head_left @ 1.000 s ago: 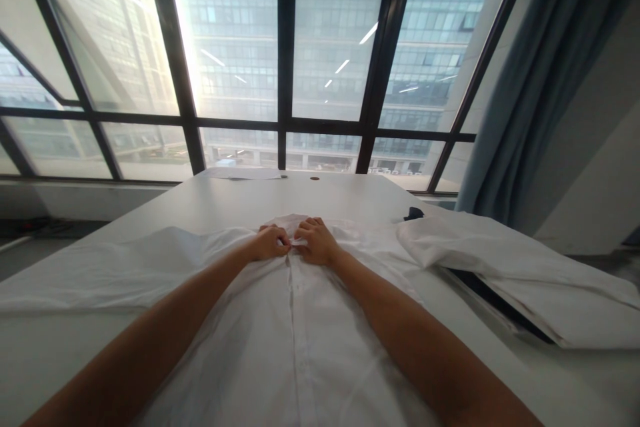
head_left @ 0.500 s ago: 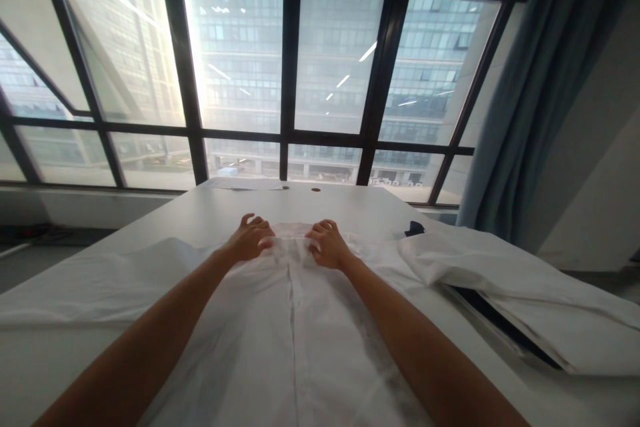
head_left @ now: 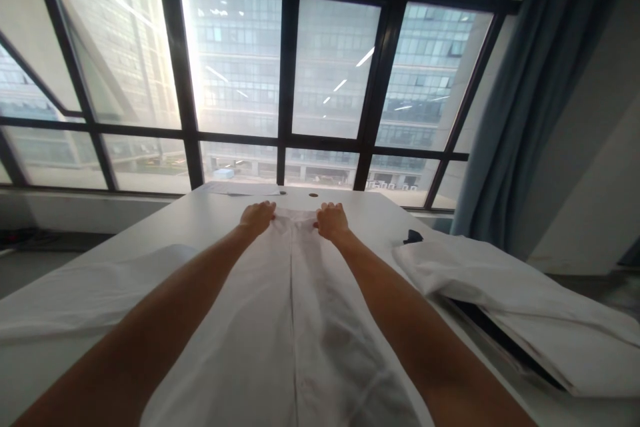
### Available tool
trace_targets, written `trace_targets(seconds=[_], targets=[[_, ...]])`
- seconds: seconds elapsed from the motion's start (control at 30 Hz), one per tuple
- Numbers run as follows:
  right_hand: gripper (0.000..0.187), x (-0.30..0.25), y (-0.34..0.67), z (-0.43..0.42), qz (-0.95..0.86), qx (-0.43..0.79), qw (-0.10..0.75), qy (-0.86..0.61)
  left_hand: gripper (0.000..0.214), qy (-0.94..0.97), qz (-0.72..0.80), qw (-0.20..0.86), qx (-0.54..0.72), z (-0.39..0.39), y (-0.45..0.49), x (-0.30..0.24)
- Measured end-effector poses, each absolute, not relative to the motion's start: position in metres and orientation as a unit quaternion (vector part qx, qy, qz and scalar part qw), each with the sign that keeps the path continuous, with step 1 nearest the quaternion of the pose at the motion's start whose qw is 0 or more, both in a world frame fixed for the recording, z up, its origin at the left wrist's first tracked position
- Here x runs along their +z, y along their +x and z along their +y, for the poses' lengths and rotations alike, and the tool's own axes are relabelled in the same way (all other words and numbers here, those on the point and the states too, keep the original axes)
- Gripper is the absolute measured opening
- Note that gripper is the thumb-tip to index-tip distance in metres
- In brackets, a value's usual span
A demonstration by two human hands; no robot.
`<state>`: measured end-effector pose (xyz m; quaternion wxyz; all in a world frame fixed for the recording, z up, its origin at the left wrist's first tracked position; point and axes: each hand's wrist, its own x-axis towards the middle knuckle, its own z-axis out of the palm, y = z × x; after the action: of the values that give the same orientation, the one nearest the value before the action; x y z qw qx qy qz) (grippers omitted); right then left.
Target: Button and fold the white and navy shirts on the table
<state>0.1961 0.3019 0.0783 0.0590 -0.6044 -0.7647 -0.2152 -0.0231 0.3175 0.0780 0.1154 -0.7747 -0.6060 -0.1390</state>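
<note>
A white shirt (head_left: pixel 270 320) with a front placket down its middle stretches over the table toward me. At its far end, my left hand (head_left: pixel 259 217) is closed on the left side of the collar. My right hand (head_left: pixel 331 219) grips the collar's other side, with a short span of collar between the two hands. The cloth is pulled fairly straight between my arms, with shadowed folds on the right half. A white sleeve-like piece of cloth (head_left: pixel 110 280) spreads out to the left; my left arm hides where it joins.
On the white table (head_left: pixel 215 217), a folded white cloth bundle with a dark inside (head_left: pixel 500 287) lies at the right, with a small dark object (head_left: pixel 413 237) beside it. Papers (head_left: pixel 240 189) rest at the far edge. Windows stand behind; a blue-grey curtain (head_left: pixel 520 120) hangs right.
Both hands have moved away from me and a little up, drawing the collar along. The shirt front is now tauter and its far end lifted. The camera view has shifted slightly.
</note>
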Motion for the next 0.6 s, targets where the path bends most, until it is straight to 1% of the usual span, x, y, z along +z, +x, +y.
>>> trace_targets(seconds=[0.03, 0.1, 0.17, 0.2, 0.33, 0.43, 0.53, 0.6], targets=[[0.037, 0.076, 0.193, 0.306, -0.755, -0.208, 0.067, -0.619, 0.031, -0.765, -0.618, 0.104, -0.147, 0.322, -0.017, 0.076], [0.048, 0.065, 0.187, 0.306, -0.728, -0.170, 0.077, -0.659, 0.046, -0.752, -0.635, 0.078, -0.158, 0.325, -0.008, 0.067], [0.060, 0.049, 0.186, 0.295, -0.711, -0.116, 0.071, -0.690, 0.059, -0.754, -0.637, 0.043, -0.153, 0.317, -0.008, 0.053], [0.063, 0.040, 0.188, 0.286, -0.711, -0.089, 0.062, -0.695, 0.062, -0.760, -0.633, 0.025, -0.146, 0.310, -0.012, 0.045], [0.063, 0.011, 0.210, 0.240, -0.730, -0.005, 0.026, -0.683, 0.063, -0.778, -0.625, -0.015, -0.057, 0.266, -0.051, 0.017], [0.073, 0.000, 0.234, 0.213, -0.711, 0.047, 0.003, -0.701, 0.071, -0.752, -0.658, -0.039, 0.010, 0.234, -0.089, 0.002], [0.083, -0.007, 0.253, 0.204, -0.701, 0.095, -0.003, -0.706, 0.074, -0.748, -0.662, -0.045, 0.010, 0.218, -0.113, -0.009], [0.087, -0.011, 0.258, 0.206, -0.699, 0.107, 0.004, -0.707, 0.074, -0.757, -0.652, -0.038, -0.002, 0.220, -0.118, -0.015]])
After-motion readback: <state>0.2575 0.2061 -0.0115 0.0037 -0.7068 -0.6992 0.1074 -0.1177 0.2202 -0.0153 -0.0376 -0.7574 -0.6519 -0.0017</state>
